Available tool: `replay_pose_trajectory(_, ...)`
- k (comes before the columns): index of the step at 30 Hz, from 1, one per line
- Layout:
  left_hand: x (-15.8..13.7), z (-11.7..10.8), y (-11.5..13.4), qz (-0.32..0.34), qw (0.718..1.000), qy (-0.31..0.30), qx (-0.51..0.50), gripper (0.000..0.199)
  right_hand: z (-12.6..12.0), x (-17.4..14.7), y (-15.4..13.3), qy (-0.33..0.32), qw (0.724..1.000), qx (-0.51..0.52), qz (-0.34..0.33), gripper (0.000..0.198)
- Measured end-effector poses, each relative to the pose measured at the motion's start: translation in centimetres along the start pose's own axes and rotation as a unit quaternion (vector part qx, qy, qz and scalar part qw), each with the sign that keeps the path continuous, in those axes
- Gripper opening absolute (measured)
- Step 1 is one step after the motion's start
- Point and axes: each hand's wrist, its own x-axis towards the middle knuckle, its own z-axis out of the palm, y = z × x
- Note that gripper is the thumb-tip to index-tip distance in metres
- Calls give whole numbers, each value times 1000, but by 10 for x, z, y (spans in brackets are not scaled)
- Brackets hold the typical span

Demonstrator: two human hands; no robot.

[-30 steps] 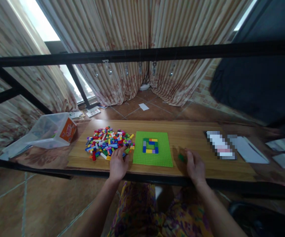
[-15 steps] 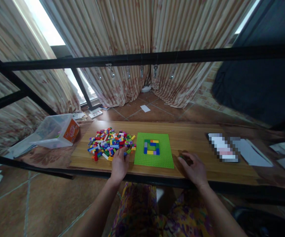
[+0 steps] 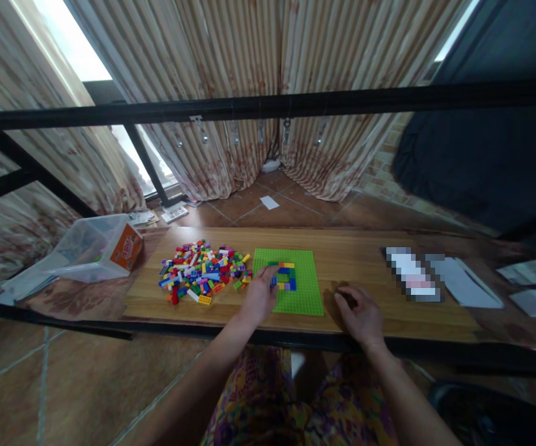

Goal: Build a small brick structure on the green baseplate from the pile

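My left hand (image 3: 259, 296) is over the left part of the green baseplate (image 3: 307, 297), its fingers pinched on a small blue brick (image 3: 273, 281). Beneath and beside the fingers, a square outline of bricks (image 3: 293, 279) in blue, yellow, orange, green and purple sits on the baseplate. The hand covers its left side. Right of the baseplate, my right hand (image 3: 361, 314) rests on the wooden table, fingers loosely curled with a gap by the thumb and nothing visible in them. A heap of mixed loose bricks (image 3: 203, 269) lies left of the baseplate.
A clear plastic box with an orange label (image 3: 126, 248) lies at the table's left end. To the right are a blurred-out phone-like object (image 3: 411, 275) and white papers (image 3: 467, 284). A black metal bar (image 3: 249, 106) crosses in front of the curtains.
My left hand has moved right, from the brick heap to the baseplate, with a blue brick in its fingers. My right hand stays on the table, its fingers a little more curled.
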Motion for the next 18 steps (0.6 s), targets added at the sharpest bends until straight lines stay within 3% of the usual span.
replay_pose_trajectory(8,16,13,0,-21,999,-21,19,41,1,-1,-1,17,1000,-19,-8,30)
replay_pose_trajectory(18,21,7,6,-34,998,-26,39,29,4,-1,4,26,999,-18,-20,26)
